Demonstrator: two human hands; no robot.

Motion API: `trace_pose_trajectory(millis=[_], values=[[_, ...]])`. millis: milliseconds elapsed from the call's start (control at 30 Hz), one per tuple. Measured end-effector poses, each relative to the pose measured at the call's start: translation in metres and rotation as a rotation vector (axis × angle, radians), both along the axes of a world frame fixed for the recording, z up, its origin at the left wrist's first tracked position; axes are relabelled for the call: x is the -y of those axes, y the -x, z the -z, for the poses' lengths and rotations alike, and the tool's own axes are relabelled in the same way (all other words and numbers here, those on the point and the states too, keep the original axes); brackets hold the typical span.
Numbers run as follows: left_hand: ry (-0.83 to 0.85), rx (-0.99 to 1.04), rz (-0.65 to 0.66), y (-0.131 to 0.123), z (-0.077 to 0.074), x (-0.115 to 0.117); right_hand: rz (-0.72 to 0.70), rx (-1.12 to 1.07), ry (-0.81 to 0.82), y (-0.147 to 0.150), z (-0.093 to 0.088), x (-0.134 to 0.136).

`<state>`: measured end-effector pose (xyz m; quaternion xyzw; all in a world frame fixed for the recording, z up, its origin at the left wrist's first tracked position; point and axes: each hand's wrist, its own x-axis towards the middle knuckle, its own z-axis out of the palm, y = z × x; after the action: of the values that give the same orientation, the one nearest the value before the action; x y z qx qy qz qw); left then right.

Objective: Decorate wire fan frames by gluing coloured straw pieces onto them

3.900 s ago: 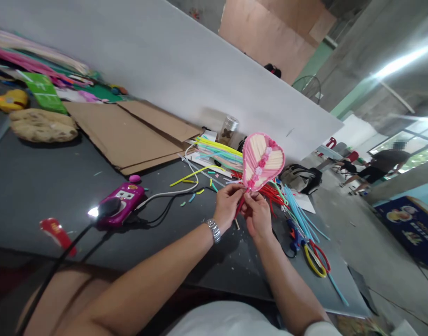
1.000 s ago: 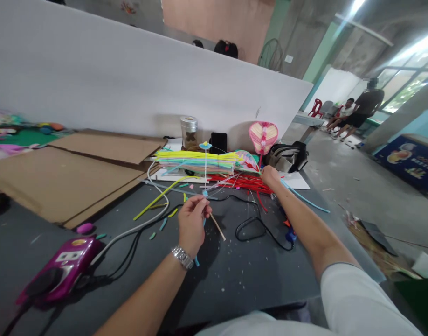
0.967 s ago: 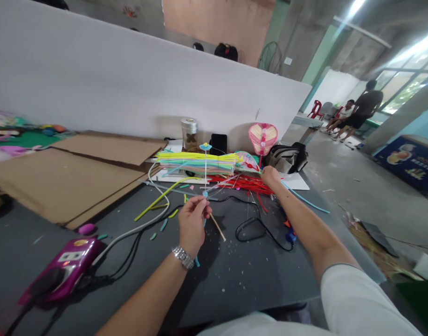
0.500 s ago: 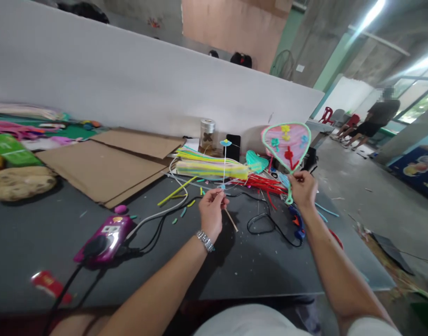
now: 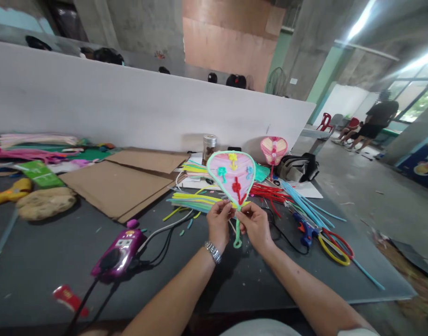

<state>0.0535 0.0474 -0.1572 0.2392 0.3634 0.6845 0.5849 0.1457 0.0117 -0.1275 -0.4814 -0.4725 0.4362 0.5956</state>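
Observation:
A hand fan [image 5: 231, 175] of pipe cleaners stands upright before me, with a green rim, pink face and small yellow, teal, blue and red flowers. My right hand [image 5: 256, 224] is closed on the top of its green looped handle [image 5: 238, 240]. My left hand [image 5: 219, 221], with a metal watch [image 5: 213, 252] at the wrist, is closed at the fan's base, its fingertips close to the right ones. A thin stick [image 5: 232, 227] shows below the left fingers; its upper part is hidden behind the fan.
Pipe cleaners [image 5: 189, 200] in bundles and a second pink fan [image 5: 274, 150] lie beyond my hands. A blue glue gun [image 5: 307, 231] and scissors [image 5: 334, 249] are on the right. Cardboard [image 5: 130, 182], a purple power socket [image 5: 119, 252] and a stone-like lump [image 5: 46, 204] are on the left.
My right hand has brought the fan leftward and down, to the middle. My left hand, with the blue-flowered stick, has met it there; the flower no longer shows. The view has shifted slightly.

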Motion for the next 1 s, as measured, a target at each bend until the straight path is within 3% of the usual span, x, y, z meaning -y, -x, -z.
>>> trace_pose_trajectory(millis=[300,567,733,867,1000], values=[[0.013,0.004,0.028,-0.004,0.001,0.002,-0.022,-0.048,0.037,-0.001,-0.004,-0.008],[0.021,0.047,0.136,-0.008,-0.006,0.009,0.022,-0.029,0.047,0.004,0.003,-0.015],[0.035,0.063,0.111,-0.007,-0.003,0.006,0.032,0.021,0.026,0.007,0.006,-0.014],[0.049,0.070,0.034,-0.001,0.001,-0.002,0.087,0.112,-0.042,-0.007,-0.005,-0.022],[0.070,0.068,-0.005,0.005,0.003,-0.009,0.234,0.246,-0.115,-0.050,-0.034,-0.064]])
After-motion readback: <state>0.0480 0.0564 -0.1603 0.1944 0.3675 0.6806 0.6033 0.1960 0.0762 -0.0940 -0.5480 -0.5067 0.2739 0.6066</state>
